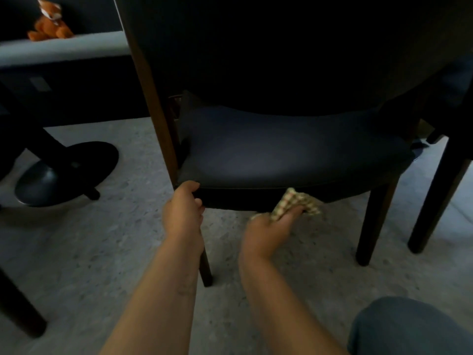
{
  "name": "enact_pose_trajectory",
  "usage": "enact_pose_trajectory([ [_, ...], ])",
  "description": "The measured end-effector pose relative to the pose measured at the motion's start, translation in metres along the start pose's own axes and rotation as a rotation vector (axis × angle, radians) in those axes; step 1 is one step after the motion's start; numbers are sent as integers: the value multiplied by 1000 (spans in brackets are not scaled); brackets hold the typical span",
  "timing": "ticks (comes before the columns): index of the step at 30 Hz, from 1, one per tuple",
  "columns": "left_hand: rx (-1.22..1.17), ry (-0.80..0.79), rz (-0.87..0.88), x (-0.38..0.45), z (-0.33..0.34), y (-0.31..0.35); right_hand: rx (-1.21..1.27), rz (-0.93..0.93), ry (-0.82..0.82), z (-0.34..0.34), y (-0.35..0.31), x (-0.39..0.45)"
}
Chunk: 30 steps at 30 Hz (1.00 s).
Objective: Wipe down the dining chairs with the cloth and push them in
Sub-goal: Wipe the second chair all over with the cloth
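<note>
Orange plush toy [50,23] sits on a pale ledge [64,47] at far left, well apart from the work. Below it, a round black table base [67,172] stands on the speckled grey floor [102,252].

The left hand [183,213] grips the near left corner of the chair [294,155], fingers curled round the lower edge of the seat frame beside the leg. This hand steadies the chair.

The right hand [266,231] holds the checked cloth [297,203], fingers closed round a bunched part of it, and presses it against the dark front rail just under the seat cushion, near the middle of the rail.

Judged step: wiping the front rail. Recommended procedure:
- Keep the left grip firm so the chair does not slide on the floor.
- Keep the cloth flat against the rail; a bunched cloth cleans only a narrow strip.
- Run the stroke along the whole rail toward the right front leg [376,221], then down each leg.

A second chair leg [435,198] stands just beside, at right. A knee in blue fabric [409,329] shows at lower right; the person appears to crouch.
</note>
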<state>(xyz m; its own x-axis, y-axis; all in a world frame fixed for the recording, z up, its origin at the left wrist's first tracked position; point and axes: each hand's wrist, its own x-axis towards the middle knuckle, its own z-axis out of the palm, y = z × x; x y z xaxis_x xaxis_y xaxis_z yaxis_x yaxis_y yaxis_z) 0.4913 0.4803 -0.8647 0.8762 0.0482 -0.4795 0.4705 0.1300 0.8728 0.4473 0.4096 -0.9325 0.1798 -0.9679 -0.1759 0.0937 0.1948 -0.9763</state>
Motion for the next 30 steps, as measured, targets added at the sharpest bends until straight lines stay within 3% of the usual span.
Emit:
enact_pose_trajectory([
  [5, -59, -49, 3, 6, -3, 7, 52, -134, -629, -25, 13, -81],
  [8, -127, -52, -1, 2, -2, 10, -46, -344, -636, -27, -3, -61],
  [10, -104, -10, 63, 0, 2, 9, -49, -673, -669, -19, -19, -35],
  [12, -220, -12, 78, -5, 11, 3, -208, -1190, -841, -6, -30, -4],
  [14, -345, 18, 111, -10, 14, 4, -618, -1817, -899, 6, -20, 34],
  [16, -202, -5, 76, -7, 7, 6, -1027, -2183, -862, 10, -11, 66],
  [19, 42, -69, 27, 9, -15, 16, -1270, -2355, -891, 7, -17, 87],
  [22, 276, 24, 142, 12, -7, 2, -1303, -2512, -896, -1, -27, 102],
  [25, 343, 75, 206, 13, 1, -6, -1353, -2574, -928, -18, -28, 125],
  [27, 352, 59, 138, 18, 4, -12, -1343, -2566, -947, -32, -28, 139],
  [30, 236, -123, -106, 19, 11, -19, -1319, -2527, -1037, -49, -35, 162],
])
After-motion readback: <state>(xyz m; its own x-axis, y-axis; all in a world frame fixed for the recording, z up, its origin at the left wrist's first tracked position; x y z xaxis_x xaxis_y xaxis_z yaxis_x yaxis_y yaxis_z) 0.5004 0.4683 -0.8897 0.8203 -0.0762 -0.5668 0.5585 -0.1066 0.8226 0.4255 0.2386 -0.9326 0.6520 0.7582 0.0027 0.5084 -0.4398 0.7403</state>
